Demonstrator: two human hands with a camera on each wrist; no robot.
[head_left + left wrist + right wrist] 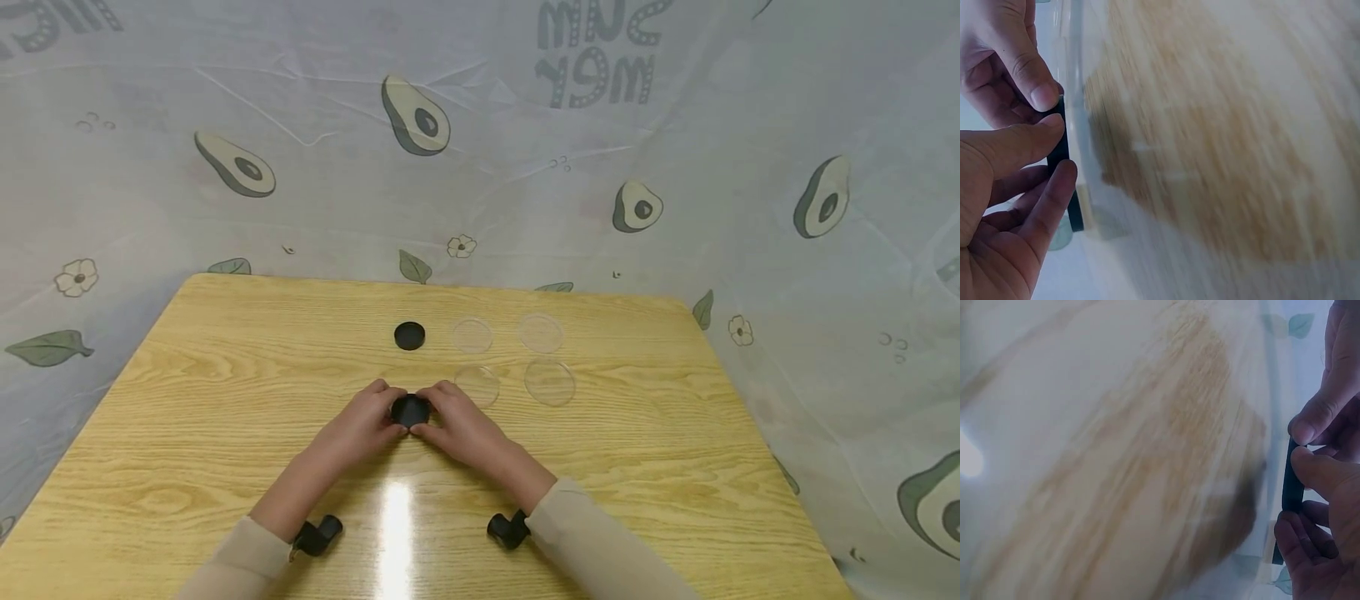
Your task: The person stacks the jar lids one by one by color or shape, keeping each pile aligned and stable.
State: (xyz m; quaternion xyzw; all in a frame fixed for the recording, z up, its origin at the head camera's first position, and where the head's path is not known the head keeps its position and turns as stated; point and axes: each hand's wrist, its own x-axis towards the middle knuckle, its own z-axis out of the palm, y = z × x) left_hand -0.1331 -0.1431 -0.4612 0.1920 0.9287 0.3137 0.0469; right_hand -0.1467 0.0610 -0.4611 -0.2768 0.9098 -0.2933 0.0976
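Near the table's middle, both hands hold one round, shallow black disc [410, 412] between them. My left hand [372, 421] pinches its left side with thumb and fingers. From the right, my right hand [459, 423] grips the opposite edge, and the thumbs nearly meet at the near side. In the left wrist view the black disc [1059, 151] appears edge-on between the fingertips. The right wrist view also shows the black disc [1293, 481] as a thin dark band, partly hidden by fingers. Farther back lies a second black disc [409, 336].
Clear round discs lie right of the black ones: one back-row disc [472, 335], another [541, 333], a nearer disc [477, 385] beside the right hand, and one farther right [550, 382]. The wooden table [660, 467] meets a printed cloth [510, 200] behind.
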